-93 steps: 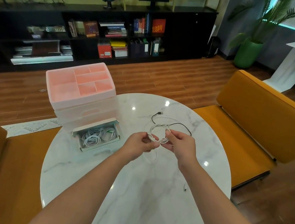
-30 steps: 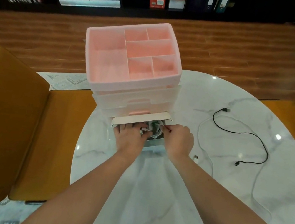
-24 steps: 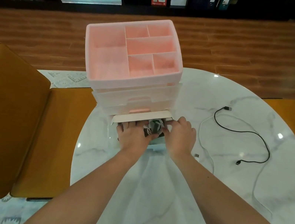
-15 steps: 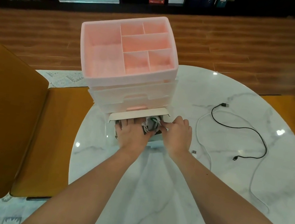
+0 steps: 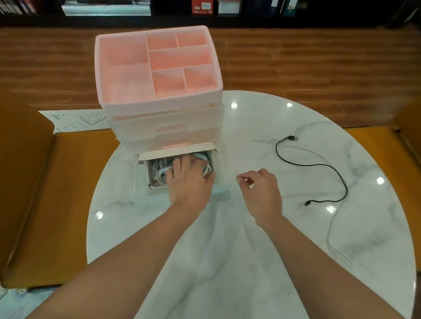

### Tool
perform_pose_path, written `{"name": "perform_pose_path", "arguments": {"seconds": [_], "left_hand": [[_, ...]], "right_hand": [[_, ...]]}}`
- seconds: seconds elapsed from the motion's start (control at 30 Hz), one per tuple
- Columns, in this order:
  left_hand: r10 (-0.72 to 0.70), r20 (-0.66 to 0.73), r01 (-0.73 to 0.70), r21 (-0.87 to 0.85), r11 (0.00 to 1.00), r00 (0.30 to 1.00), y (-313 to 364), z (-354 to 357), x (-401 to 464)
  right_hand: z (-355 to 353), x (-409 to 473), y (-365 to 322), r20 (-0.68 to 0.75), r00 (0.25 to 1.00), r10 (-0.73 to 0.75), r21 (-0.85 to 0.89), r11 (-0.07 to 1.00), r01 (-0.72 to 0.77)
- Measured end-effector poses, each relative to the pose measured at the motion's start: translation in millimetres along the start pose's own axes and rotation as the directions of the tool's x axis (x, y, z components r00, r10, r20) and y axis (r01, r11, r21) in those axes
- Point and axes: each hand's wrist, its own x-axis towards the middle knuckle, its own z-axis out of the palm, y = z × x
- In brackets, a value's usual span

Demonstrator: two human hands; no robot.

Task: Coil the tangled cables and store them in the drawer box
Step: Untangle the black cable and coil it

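Two cables left on the tabletop (image 5: 251, 291) around 2 o'clock — black cable (image 5: 322, 167) and white cable (image 5: 336, 233), both light and floppy. My left hand (image 5: 190, 183) presses flat on the coils (image 5: 159, 169) in the open drawer (image 5: 153, 187); my right hand (image 5: 261, 193) hangs loose, holding nothing. I'd pinch near a plug.

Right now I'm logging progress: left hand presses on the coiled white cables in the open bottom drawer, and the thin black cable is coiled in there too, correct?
Not quite. The head view shows the thin black cable lying uncoiled on the round white marble table. The left hand does press on the coiled white cables in the open bottom drawer.
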Motion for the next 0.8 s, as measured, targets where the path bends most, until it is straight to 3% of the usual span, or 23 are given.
{"name": "perform_pose_path", "arguments": {"seconds": [0.13,0.3,0.6,0.8], "left_hand": [[0.079,0.019,-0.075,-0.152,0.986,0.997,28,5,-18],[0.2,0.163,-0.148,-0.285,0.947,0.966,59,21,-25],[0.361,0.34,-0.259,-0.308,0.915,0.868,115,52,-10],[0.4,0.445,-0.276,-0.318,0.907,0.801,146,74,-13]], "right_hand": [[-24,-12,25,-0.02,0.997,0.076,-0.011,0.997,-0.077],[-47,-18,54,-0.061,0.985,0.163,-0.058,0.984,-0.166],[-80,-25,110,-0.169,0.944,0.282,-0.178,0.934,-0.311],[-93,-19,142,-0.16,0.96,0.232,-0.287,0.919,-0.27]]}}
